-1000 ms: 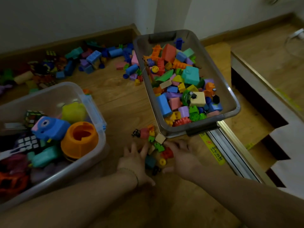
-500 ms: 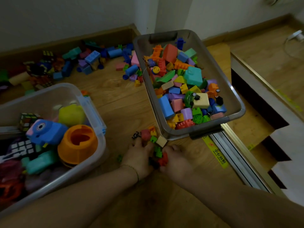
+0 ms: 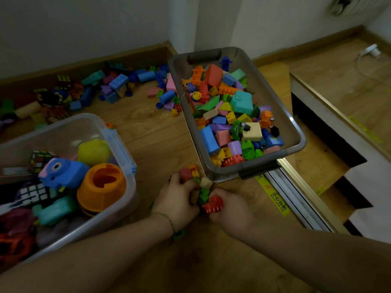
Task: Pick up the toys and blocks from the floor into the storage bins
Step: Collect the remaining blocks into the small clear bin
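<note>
A white wall (image 3: 84, 28) runs across the back, with a brown wooden skirting board (image 3: 84, 64) along its foot. A white corner post (image 3: 184, 24) juts out near the middle. Towards the right a yellow warning strip (image 3: 273, 193) with a red handprint and dark characters lies just beside a pale metal track (image 3: 300, 199), both running diagonally. Beyond the track, white-edged steps (image 3: 370, 178) with brass-coloured trim drop to a lower wooden level (image 3: 338, 85), where a white cable (image 3: 359, 62) curls away from a white plug (image 3: 372, 49). High on the right wall hangs a blurred fixture (image 3: 342, 5)
</note>
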